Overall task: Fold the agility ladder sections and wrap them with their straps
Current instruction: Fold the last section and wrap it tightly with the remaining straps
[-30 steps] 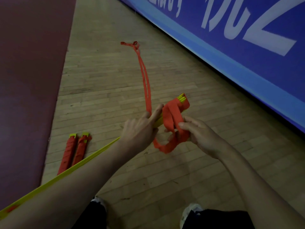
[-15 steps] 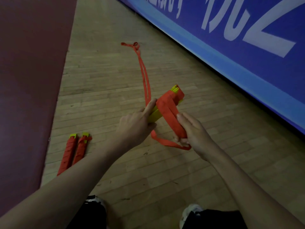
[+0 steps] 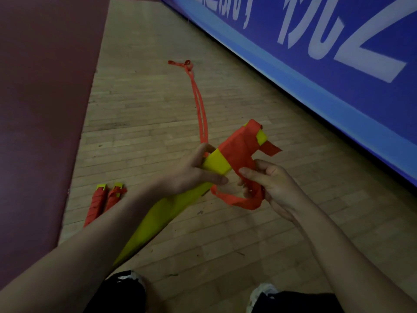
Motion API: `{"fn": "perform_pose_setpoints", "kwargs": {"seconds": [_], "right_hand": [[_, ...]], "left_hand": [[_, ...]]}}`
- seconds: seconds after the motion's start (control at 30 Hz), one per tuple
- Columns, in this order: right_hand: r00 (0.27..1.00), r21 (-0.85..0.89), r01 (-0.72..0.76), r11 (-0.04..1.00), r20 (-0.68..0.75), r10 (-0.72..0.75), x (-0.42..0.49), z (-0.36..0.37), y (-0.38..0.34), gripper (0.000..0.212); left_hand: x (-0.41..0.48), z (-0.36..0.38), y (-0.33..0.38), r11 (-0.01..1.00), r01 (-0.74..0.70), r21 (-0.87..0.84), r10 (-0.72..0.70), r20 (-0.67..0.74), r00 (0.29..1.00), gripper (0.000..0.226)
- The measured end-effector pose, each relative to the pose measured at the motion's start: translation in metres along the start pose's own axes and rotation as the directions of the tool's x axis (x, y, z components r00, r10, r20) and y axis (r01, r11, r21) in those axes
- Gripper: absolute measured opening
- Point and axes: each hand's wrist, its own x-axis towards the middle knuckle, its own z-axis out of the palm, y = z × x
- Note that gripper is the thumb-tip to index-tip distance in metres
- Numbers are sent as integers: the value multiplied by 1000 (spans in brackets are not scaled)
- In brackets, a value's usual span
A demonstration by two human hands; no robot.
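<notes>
My left hand [image 3: 195, 171] grips a stack of flat yellow ladder rungs [image 3: 162, 213] that slants from under my left forearm up toward the right. Its far end carries several turns of orange strap [image 3: 240, 146], with a short strap end sticking out to the right. My right hand [image 3: 268, 185] pinches a slack loop of the same strap just below the stack. The rest of the strap's tail [image 3: 199, 102] trails away over the wooden floor to a knot.
Two wrapped ladder bundles [image 3: 103, 201] lie side by side on the floor at the left, beside a dark red mat [image 3: 42, 105]. A blue banner wall [image 3: 316, 64] runs diagonally along the right. My two shoes [image 3: 261, 292] show at the bottom edge.
The rung stack has turned so its flat yellow face shows, and its wrapped end has swung right. My right hand has carried the strap loop lower and to the right.
</notes>
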Motion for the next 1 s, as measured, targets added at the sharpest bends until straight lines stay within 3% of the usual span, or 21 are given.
{"fn": "perform_pose_setpoints", "kwargs": {"seconds": [0.13, 0.23, 0.3, 0.37, 0.47, 0.57, 0.67, 0.73, 0.9, 1.0], "right_hand": [[998, 1, 68, 998, -12, -68, 1, 1, -1, 11], [993, 51, 89, 995, 75, -93, 3, -1, 0, 21], [980, 94, 49, 994, 190, -67, 2, -4, 0, 28], [963, 136, 6, 991, 268, -42, 0, -5, -2, 30], [968, 151, -8, 989, 248, -30, -6, 0, -6, 10], [992, 229, 4, 973, 119, -32, -3, 5, -7, 7], [1000, 255, 7, 967, -9, -4, 6, 8, -6, 18], [998, 277, 10, 961, -70, 10, 11, 9, -5, 19], [984, 350, -1, 937, -166, 62, 18, 6, -3, 20], [982, 383, -8, 924, -171, 80, 19, 5, -3, 20]], "left_hand": [[0, -2, 0, 970, 64, -236, -23, 169, 985, 56], [-2, 1, -2, 920, 114, -375, 1, 294, 956, 46], [-3, 5, -3, 909, 160, -384, -9, 365, 931, 35], [-1, 8, -8, 923, 198, -331, -37, 434, 900, 45], [2, 11, -12, 937, 193, -291, -21, 504, 863, 51], [4, 11, -11, 931, 131, -342, 46, 462, 886, 40], [7, 15, -11, 997, -21, -75, 45, 324, 945, 26], [10, 22, -13, 997, -24, 80, 9, 181, 983, 24], [14, 28, -32, 886, -39, 462, 75, -60, 995, 35], [10, 33, -35, 900, -66, 431, 113, -85, 990, 52]]}}
